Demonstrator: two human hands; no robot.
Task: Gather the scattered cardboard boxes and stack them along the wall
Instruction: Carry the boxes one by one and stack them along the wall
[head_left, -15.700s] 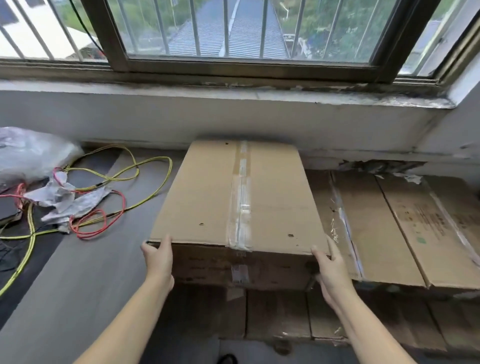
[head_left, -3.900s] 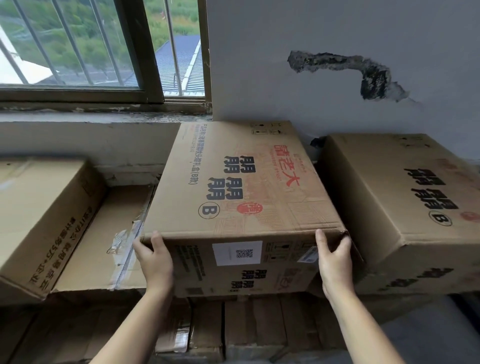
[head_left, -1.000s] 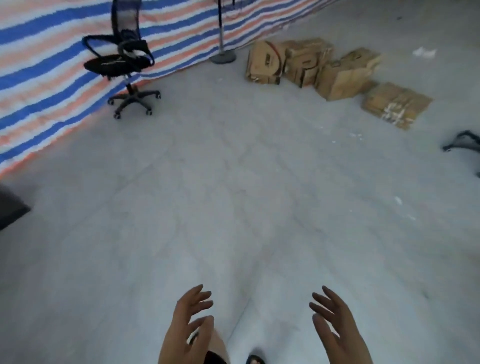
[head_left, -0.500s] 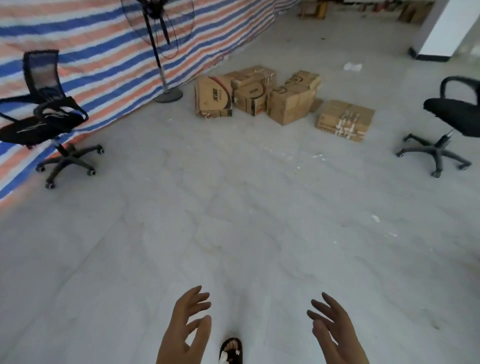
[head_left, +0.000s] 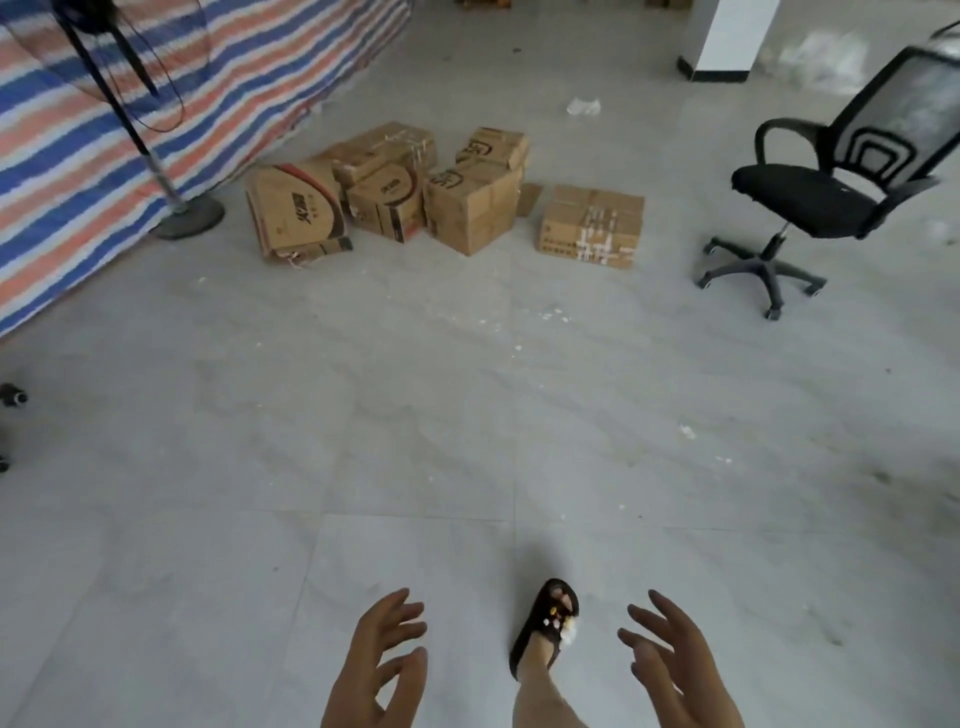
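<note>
We have both hands free: the left hand (head_left: 382, 660) and right hand (head_left: 670, 665) hang at the bottom of the frame, fingers loosely spread, holding nothing. A sandalled foot (head_left: 545, 629) steps between them on the floor (head_left: 415, 415).

The boxes (head_left: 447, 192) sit in the upper middle of the frame, well apart from us, clustered near the striped tarp (head_left: 156, 119). One flat box (head_left: 592, 226) lies a little to the right of the rest.

What could go wrong, as we judge it: the leftmost box (head_left: 296, 213) looks crushed and leans, so it may sag or split if we lift it by one edge. The fan (head_left: 156, 130) stands just beside the cluster at upper left; swinging a box that way could catch its pole. The chair (head_left: 810, 202) at the right is on castors and would roll if bumped. Pale crumbs scattered over the smooth floor may be slippery under a sandal.

The boxes are brown corrugated card, matte, square-edged, some taped in pale strips. The floor is large pale tiles, faintly glossy. The tarp is woven plastic in blue, orange and white bands. The chair has a mesh back and dark padded seat.
</note>
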